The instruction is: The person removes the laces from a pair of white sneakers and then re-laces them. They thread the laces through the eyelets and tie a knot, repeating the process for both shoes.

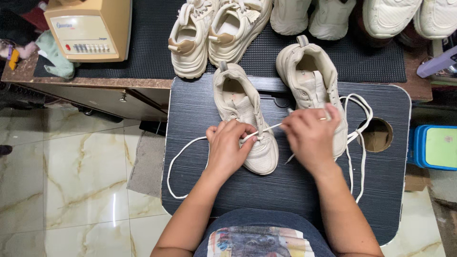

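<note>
1. I am viewing from the head camera. The left hand [227, 145] is pinching the lace [269, 128] where it meets the near eyelets of the left shoe [245, 121], fingers curled tight against the upper.
2. The right hand [312, 135] is pinching the same lace further along, drawing it taut to the right; a ring is showing on one finger.
3. The left shoe is lying on the dark tray [285, 185], toe pointing near, heel far. The lace tail is looping off the tray's left edge.
4. The right shoe [314, 90] is sitting just beside the right hand, with its own loose lace [357, 138] trailing toward the round hole [374, 134] in the tray.
5. Risk, in my judgement: the hanging tail may be snagging on the tray edge and pulling the lace uneven.
6. Risk: the right wrist is crossing the loose lace and may be dragging the right shoe.
7. More shoes [214, 33] are standing on the far mat [152, 47].
</note>
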